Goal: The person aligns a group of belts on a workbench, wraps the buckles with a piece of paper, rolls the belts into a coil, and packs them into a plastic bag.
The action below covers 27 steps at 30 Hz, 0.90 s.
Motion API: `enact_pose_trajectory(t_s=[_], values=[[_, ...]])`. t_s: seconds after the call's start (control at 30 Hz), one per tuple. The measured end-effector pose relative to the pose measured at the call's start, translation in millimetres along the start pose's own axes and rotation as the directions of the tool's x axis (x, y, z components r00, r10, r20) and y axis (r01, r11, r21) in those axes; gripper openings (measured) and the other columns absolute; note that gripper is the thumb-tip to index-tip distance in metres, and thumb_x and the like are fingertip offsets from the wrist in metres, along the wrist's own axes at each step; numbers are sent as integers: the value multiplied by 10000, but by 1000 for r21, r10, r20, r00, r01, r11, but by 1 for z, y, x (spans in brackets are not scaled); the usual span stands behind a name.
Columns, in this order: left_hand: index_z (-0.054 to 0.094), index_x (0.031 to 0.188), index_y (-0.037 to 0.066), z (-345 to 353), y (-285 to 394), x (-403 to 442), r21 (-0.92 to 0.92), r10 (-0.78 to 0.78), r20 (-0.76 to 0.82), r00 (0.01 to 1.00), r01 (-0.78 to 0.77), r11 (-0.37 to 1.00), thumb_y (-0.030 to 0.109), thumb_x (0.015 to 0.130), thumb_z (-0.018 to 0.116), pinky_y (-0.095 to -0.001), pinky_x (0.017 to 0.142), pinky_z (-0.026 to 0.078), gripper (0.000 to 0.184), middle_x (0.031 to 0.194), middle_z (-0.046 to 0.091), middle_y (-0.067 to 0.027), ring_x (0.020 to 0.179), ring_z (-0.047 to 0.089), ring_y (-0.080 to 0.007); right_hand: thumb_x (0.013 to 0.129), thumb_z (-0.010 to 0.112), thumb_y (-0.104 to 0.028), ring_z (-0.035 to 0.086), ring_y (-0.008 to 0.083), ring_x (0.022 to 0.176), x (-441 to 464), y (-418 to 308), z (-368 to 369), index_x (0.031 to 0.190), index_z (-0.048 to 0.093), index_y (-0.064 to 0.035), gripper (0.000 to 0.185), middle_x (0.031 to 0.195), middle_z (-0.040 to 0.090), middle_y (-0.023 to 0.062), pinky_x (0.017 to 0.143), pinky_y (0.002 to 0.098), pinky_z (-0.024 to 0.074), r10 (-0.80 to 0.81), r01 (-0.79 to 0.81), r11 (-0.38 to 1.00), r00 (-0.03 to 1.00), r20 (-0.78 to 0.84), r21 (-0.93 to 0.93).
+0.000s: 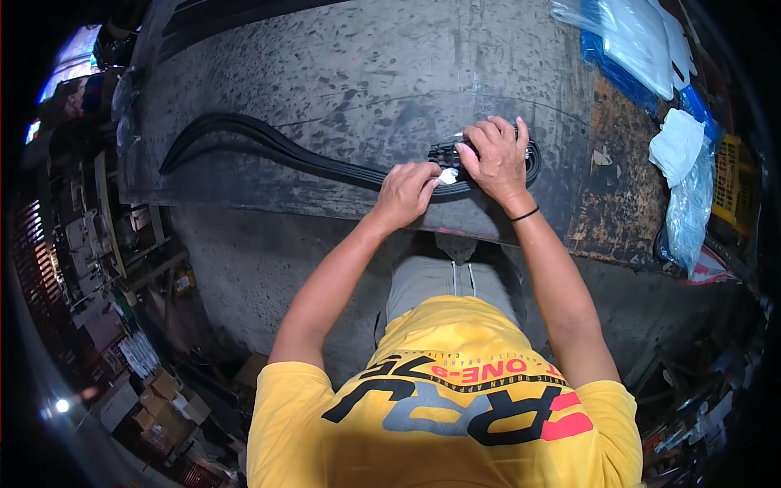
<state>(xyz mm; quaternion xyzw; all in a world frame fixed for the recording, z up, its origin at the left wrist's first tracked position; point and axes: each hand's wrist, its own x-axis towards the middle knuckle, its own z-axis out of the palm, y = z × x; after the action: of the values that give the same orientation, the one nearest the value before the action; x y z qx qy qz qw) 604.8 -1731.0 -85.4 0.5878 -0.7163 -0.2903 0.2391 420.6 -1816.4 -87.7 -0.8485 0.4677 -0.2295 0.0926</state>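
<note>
Several long black strips [325, 166], judged pliable, springy and best gripped where bunched, lie along the near edge of the counter [366, 73], the left hand [400, 198] curled closed on them beside a white scrap [447, 176], the right hand [498, 163] half-open over their right end.
</note>
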Motion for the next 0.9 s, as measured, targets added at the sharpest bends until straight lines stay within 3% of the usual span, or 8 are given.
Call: enact_pose_trajectory(t_s=[0.4,0.5,0.6,0.67,0.7,0.8,0.83,0.9], values=[[552,1038,26,6,-7,-8,37,127,-121,984,-124,992,240,730,745,-355,798,462,422,977,614,-125,908,592,-296,736,645,-292,511,213,1023,2,7,-9,880,637,-149,204,915,580,-3,1017,532,248,-116,107,987,990,79,116],[555,1019,21,9,-3,-11,68,89,-182,979,-78,995,263,723,748,-377,847,434,428,942,610,-118,878,599,-282,734,642,-288,517,212,1015,3,8,-12,876,637,-147,200,910,582,-3,1018,524,253,-141,126,983,984,108,136],[587,1011,67,13,4,-19,183,19,-195,981,18,983,308,713,752,-448,948,349,417,1069,571,-118,999,554,-294,730,644,-286,519,216,1012,3,9,-13,868,639,-146,196,900,582,2,1018,522,254,-166,147,975,980,109,165],[621,999,124,24,24,-24,398,-102,-403,909,275,875,382,701,749,-523,1012,235,414,1248,456,-133,1192,405,-341,728,645,-286,521,220,1009,2,10,-13,860,640,-146,192,891,582,5,1017,524,256,-178,158,971,979,101,178],[641,979,158,33,27,-27,361,-194,-471,861,388,848,424,704,740,-560,1031,185,395,1390,286,-161,1304,215,-405,726,647,-287,523,223,1006,3,11,-12,851,642,-146,188,882,582,7,1016,525,259,-188,169,968,977,96,185],[495,1259,149,46,47,-28,134,-492,-556,670,656,743,401,681,775,-554,1079,148,689,1474,61,-244,1352,111,-459,724,648,-290,525,228,1002,2,13,-12,834,643,-145,182,860,579,11,1013,531,264,-215,190,959,971,106,212],[495,1259,149,44,48,-27,136,-494,-559,666,661,737,401,681,775,-554,1079,148,689,1474,61,-244,1352,111,-459,724,648,-290,525,228,1002,3,12,-13,834,643,-145,182,860,579,11,1013,531,264,-220,193,957,970,105,219],[333,1384,97,38,45,-20,-280,-573,-485,660,504,817,257,726,748,-517,1083,190,794,1473,-11,-306,1355,112,-483,724,648,-295,527,228,998,4,13,-14,818,640,-146,176,847,576,9,1011,533,268,-234,204,954,965,120,220]])
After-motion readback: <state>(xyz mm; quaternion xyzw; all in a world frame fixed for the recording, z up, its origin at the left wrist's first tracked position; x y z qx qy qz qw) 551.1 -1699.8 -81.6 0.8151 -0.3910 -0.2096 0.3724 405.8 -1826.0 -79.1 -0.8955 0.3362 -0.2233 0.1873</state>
